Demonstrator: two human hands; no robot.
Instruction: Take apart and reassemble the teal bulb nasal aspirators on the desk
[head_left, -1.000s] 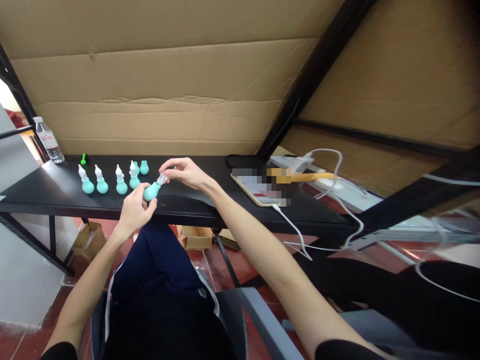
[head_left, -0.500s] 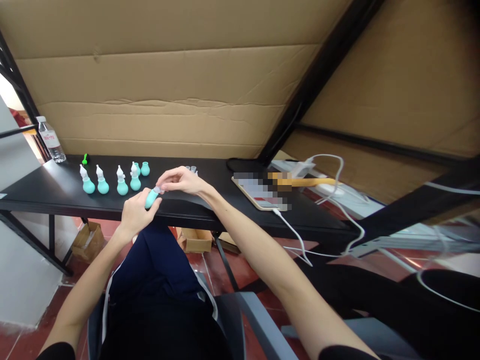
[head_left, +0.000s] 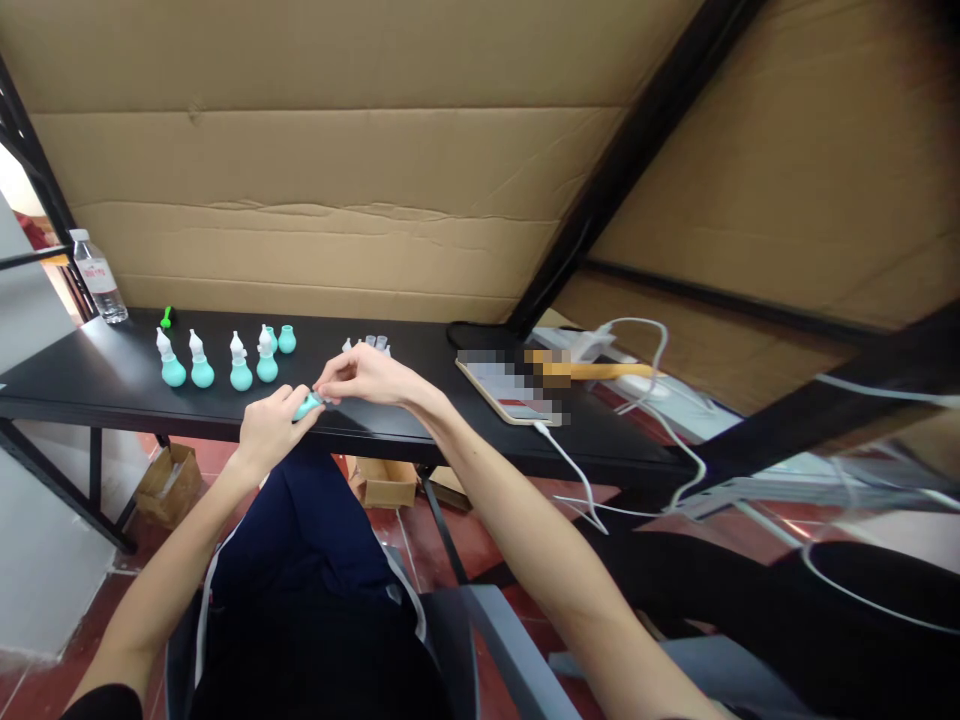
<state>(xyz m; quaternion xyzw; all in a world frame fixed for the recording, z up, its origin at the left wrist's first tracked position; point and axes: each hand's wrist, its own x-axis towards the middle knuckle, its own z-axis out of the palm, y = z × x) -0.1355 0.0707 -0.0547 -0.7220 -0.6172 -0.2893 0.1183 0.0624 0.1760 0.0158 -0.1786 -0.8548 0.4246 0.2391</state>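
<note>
My left hand [head_left: 271, 428] is closed around a turquoise squeeze bulb [head_left: 306, 406], which lies tilted with its neck toward the right. The fingertips of my right hand [head_left: 367, 378] pinch a small clear part [head_left: 319, 398] at the bulb's neck; my fingers hide much of it. Left of my hands, several turquoise bulbs with white nozzles [head_left: 241, 368] stand upright in a row on the black table [head_left: 180, 408]. Behind that row are two turquoise bulbs without nozzles [head_left: 287, 339]. Beyond my right hand, small clear and white pieces [head_left: 371, 344] are partly covered.
A water bottle [head_left: 100, 277] and a small bright green object [head_left: 166, 318] are at the far left. On the right lies a phone [head_left: 499, 390] with a white cable [head_left: 570, 460]. Cardboard [head_left: 337, 170] walls the back. Open boxes [head_left: 384, 484] sit on the floor.
The bulb in my left hand has tipped closer to level, its neck now pointing more to the right. My right hand has come slightly lower, still at the neck. The whole view has shifted a little.
</note>
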